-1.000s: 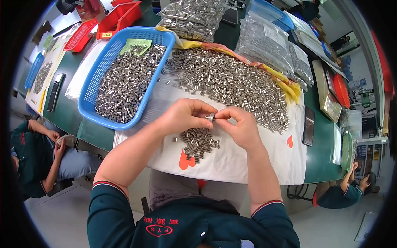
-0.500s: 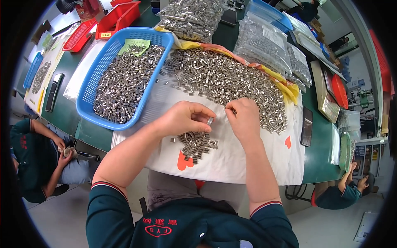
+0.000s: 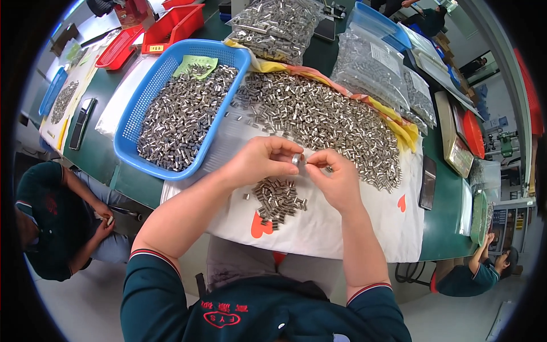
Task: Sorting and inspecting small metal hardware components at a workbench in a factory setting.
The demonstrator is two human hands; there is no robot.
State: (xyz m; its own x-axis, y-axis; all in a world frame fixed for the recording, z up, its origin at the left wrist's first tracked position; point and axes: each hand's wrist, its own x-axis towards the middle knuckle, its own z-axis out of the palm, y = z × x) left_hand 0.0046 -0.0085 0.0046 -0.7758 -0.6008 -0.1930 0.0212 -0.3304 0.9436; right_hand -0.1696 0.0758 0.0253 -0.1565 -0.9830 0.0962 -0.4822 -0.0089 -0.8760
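Between the thumb and fingers of my left hand point(image 3: 269, 159) is a small silvery metal sleeve point(image 3: 296, 159). My right hand point(image 3: 335, 174) faces it closely, thumb and index finger pinched together; a small metal piece point(image 3: 329, 169) shows by its curled fingers, and what the fingertips pinch is too small to make out. Below my left hand lies a small pile of metal sleeves point(image 3: 278, 199) on the white cloth point(image 3: 364, 233). Beyond both hands spreads a large heap of similar short metal sleeves point(image 3: 319, 114).
At left stands a blue perforated basket point(image 3: 124, 137) filled with metal pieces. Clear bags of parts point(image 3: 370, 65) and a rolled yellow-orange cloth edge point(image 3: 399, 122) border the heap. A dark phone point(image 3: 427, 182) lies at right. Co-workers sit left point(image 3: 51, 216) and right point(image 3: 470, 273).
My hands have come closer together, the right moving toward the sleeve in my left. The whole view has shifted slightly right and down.
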